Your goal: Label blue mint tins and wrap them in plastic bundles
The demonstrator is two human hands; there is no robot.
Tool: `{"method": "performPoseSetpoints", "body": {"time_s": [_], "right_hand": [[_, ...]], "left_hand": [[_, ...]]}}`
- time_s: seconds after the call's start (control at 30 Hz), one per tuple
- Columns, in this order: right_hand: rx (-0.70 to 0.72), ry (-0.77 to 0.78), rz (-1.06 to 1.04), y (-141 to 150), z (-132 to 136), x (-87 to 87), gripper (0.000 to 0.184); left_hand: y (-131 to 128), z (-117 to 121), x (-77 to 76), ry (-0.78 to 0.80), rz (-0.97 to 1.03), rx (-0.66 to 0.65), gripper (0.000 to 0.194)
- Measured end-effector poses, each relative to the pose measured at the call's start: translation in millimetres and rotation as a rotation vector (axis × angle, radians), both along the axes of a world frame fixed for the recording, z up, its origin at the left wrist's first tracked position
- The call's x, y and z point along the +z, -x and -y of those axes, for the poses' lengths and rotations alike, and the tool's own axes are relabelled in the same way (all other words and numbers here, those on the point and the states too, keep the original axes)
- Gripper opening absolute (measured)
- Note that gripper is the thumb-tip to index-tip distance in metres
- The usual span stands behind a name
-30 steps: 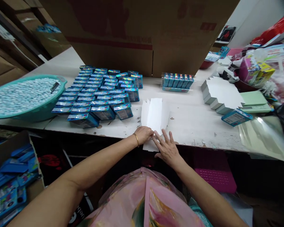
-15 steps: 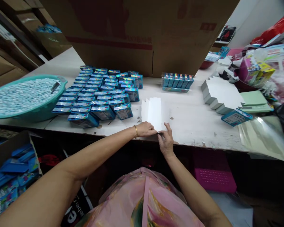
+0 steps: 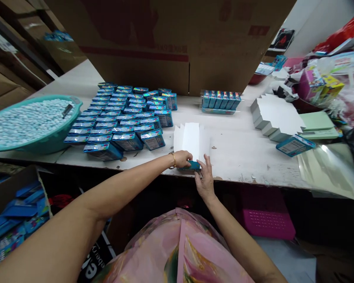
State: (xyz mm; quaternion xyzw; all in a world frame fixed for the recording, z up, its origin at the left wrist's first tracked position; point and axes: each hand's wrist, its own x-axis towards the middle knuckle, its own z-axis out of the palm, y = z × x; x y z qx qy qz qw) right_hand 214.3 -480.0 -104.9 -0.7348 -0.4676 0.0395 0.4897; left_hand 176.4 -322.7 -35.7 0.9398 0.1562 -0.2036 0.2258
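Note:
A flat white carton blank (image 3: 191, 140) lies on the white table near its front edge (image 3: 242, 179); its near end is folded up and shows a blue printed face (image 3: 192, 165). My left hand (image 3: 182, 158), with a gold bangle at the wrist, pinches that folded end from the left. My right hand (image 3: 205, 177) rests at the table edge, its fingers pressed against the same fold from the right. Many small blue boxes (image 3: 126, 118) lie in rows to the left of the blank.
A teal basin of pale blue pellets (image 3: 26, 124) stands at the far left. A big cardboard box (image 3: 171, 43) stands behind. A wrapped pack of blue boxes (image 3: 221, 101), white carton blanks (image 3: 275, 116), one blue box (image 3: 295, 144), clear film (image 3: 330, 169) lie at right.
The near end of the white blank, which hung over the table edge, has been folded up, showing its blue side. Both hands have moved a little farther onto the table.

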Motion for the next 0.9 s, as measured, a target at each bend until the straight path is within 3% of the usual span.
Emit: {"method": "performPoseSetpoints", "body": {"time_s": [0.17,0.43,0.53,0.63,0.73,0.9], "right_hand": [[-0.004,-0.051,-0.013,2.2,-1.9,3.9,0.047],[0.051,-0.055,-0.109,-1.3,-0.1,-2.2,0.045],[0.037,-0.046,-0.098,-0.6,-0.2,-2.9,0.044],[0.037,-0.022,-0.061,0.1,-1.3,-1.0,0.044],[0.044,-0.017,-0.037,0.8,-2.9,1.1,0.045],[0.028,-0.009,-0.026,1.5,-5.8,0.6,0.048]], "left_hand": [[0.1,6.3,2.4,0.098,-0.021,0.088,0.024],[-2.5,-0.6,-1.2,-0.024,-0.043,-0.058,0.021],[-5.3,2.3,-3.3,-0.1,-0.091,0.036,0.025],[-0.9,8.7,-7.7,-0.24,0.039,0.124,0.031],[10.8,14.1,-11.6,-0.297,0.136,0.054,0.021],[25.1,19.7,-14.3,-0.36,0.223,-0.183,0.022]]}}
